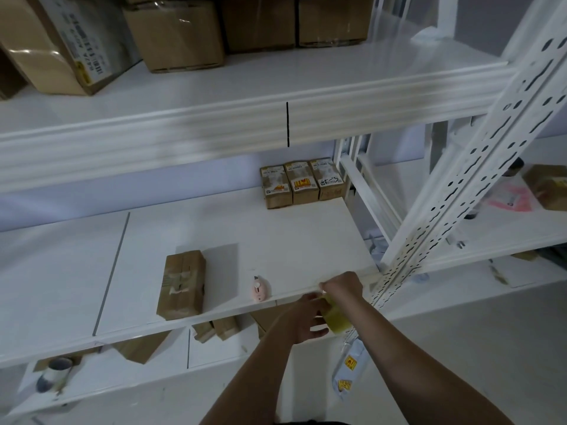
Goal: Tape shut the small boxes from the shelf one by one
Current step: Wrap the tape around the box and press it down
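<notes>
Faintly, unreadable labels on small boxes [302,183]

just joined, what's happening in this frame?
A person stands at a white shelf, both hands just off its front edge working a roll of yellowish tape. The left hand grips the roll, and the right hand pinches at it from above, apparently pulling the end free. A small brown box lies on the shelf, untouched, beside a pink cutter. Three more small boxes stand in a row at the back.
</notes>
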Available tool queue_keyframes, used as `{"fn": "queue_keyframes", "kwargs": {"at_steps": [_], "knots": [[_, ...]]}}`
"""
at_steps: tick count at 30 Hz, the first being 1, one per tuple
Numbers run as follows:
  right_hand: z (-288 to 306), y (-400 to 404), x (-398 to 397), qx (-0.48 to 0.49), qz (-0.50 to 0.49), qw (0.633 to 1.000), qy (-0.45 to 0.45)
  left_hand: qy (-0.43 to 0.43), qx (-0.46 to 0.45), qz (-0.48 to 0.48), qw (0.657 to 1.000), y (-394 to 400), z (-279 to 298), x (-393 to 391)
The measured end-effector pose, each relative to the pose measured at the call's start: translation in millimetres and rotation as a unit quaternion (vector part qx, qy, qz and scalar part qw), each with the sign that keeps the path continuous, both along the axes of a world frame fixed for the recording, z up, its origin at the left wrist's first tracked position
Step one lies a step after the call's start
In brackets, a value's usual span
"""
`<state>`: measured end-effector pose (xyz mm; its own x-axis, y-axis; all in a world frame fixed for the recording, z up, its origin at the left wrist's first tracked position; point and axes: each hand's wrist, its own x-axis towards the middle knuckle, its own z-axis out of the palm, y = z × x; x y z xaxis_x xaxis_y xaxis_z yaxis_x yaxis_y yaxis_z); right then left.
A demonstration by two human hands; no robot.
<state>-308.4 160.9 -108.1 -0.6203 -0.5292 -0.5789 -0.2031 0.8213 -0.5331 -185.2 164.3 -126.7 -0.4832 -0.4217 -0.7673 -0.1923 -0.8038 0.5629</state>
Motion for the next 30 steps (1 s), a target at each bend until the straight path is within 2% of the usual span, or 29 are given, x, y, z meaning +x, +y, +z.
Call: {"fn": "queue_keyframes", "kwargs": {"at_steps": [6,9,12,14,16,20,26,30], "knots": [[7.7,-1.1,3.1,-0.068,0.087,0.994,0.018,0.012,0.015,0.005,1.0,-0.9,9.8,8.3],[15.6,-1.8,-2.7,-0.062,0.067,0.993,-0.081,-0.019,-0.021,0.0,1.0,-8.8,16.5,21.1],[22.7,-2.7,-1.8,-0.057,0.018,0.979,-0.197,-0.096,-0.149,-0.059,0.982,-21.5,38.9,41.9],[28.4,-3.2,4.1,-0.04,0.021,0.968,-0.247,-0.167,-0.26,-0.117,0.944,-29.0,59.3,57.5],[36.2,-5.8,12.7,-0.043,0.024,0.959,-0.279,-0.196,-0.306,-0.148,0.92,-34.4,75.8,72.6],[50.5,-11.8,37.6,-0.07,0.049,0.955,-0.284,-0.224,-0.334,-0.159,0.902,-38.4,93.4,105.7],[69.7,-22.9,88.3,-0.106,0.094,0.954,-0.266,-0.216,-0.346,-0.099,0.907,-36.6,101.6,169.6],[77.1,-31.7,118.8,-0.112,0.111,0.944,-0.291,-0.205,-0.375,-0.061,0.902,-38.5,104.5,212.9]]}}
